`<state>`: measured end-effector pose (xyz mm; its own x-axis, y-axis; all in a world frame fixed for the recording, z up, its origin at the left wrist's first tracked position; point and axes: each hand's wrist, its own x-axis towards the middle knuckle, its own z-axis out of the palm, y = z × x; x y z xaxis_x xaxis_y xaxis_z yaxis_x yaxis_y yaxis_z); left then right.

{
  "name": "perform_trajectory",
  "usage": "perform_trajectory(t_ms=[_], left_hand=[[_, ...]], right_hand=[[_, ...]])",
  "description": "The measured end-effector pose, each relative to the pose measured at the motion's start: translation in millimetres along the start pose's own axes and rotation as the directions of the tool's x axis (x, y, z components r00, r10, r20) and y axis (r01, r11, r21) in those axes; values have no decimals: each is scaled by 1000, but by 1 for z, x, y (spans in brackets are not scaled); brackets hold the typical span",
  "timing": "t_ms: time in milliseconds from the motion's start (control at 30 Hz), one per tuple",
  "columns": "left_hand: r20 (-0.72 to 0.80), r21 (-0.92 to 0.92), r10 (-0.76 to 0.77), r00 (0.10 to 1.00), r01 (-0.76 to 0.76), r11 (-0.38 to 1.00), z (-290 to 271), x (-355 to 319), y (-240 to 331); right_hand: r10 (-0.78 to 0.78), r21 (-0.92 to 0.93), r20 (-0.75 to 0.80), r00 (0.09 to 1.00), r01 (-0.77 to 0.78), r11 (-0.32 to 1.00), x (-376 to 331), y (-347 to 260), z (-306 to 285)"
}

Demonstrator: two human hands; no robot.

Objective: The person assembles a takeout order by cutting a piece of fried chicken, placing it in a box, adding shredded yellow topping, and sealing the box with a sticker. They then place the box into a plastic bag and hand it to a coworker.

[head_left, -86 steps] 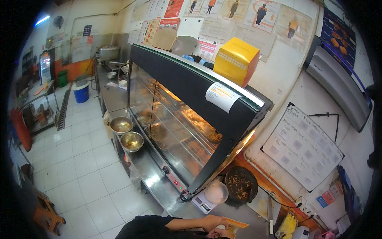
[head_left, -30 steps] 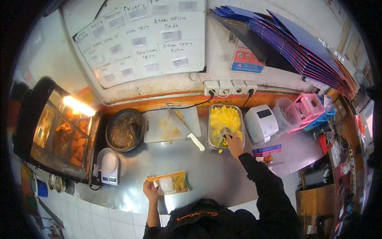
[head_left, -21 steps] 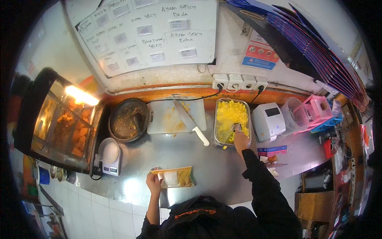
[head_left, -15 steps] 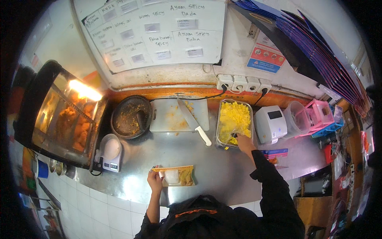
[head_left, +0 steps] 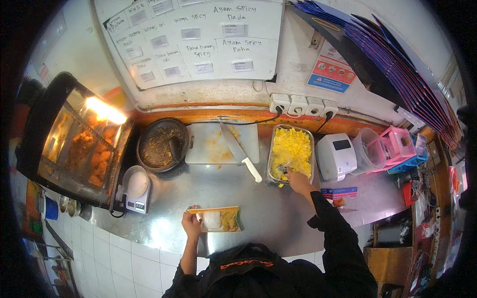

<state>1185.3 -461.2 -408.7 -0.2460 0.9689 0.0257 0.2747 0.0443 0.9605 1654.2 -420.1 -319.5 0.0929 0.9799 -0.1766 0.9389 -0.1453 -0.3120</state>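
Both hands are seen over a steel bench (head_left: 278, 213); the left hand (head_left: 191, 224) is closed on the left end of a small open takeaway box (head_left: 215, 219), which lies on the near part of the bench and is seen to hold a white portion and a yellow-brown portion; the right hand (head_left: 297, 181) is stretched to the near edge of a rectangular metal tray (head_left: 291, 155) filled with yellow food; its fingers are curled about something at the tray's near rim, but what is gripped cannot be told from this view; a dark sleeve is worn on the right arm, while the left forearm is bare.

Left of the tray, a white cutting board (head_left: 221, 144) is set against the far wall, smeared with yellow crumbs; a knife (head_left: 240, 152) with a white handle is laid slantwise across its right part, the handle overhanging toward the near side; further left a round dark pan (head_left: 162, 145) with brown residue is placed just beside the board; a small white kitchen scale (head_left: 135, 188) stands near the pan, on its near side; a lit glass warming cabinet (head_left: 74, 144) holding fried pieces occupies the far left.

Right of the tray a white boxlike device (head_left: 337, 156) is stationed; beyond it a clear round container (head_left: 368, 150) and a pink basket (head_left: 398, 145) are noted; a row of wall sockets (head_left: 303, 105) is mounted above the tray.
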Motion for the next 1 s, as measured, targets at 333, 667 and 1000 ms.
perform_trajectory(t_ms=[333, 667, 1000], left_hand=[[7, -19, 13, 1000, -13, 1000, 0, 1, -11], [-13, 74, 25, 1000, -24, 997, -2, 0, -16], [-24, 103, 48, 999, -46, 994, -1, 4, -24]], right_hand=[[-17, 597, 323, 946, -190, 779, 25, 32, 12], [259, 876, 280, 924, -356, 324, 35, 47, 33], [-29, -65, 35, 999, 31, 997, 27, -2, 27]])
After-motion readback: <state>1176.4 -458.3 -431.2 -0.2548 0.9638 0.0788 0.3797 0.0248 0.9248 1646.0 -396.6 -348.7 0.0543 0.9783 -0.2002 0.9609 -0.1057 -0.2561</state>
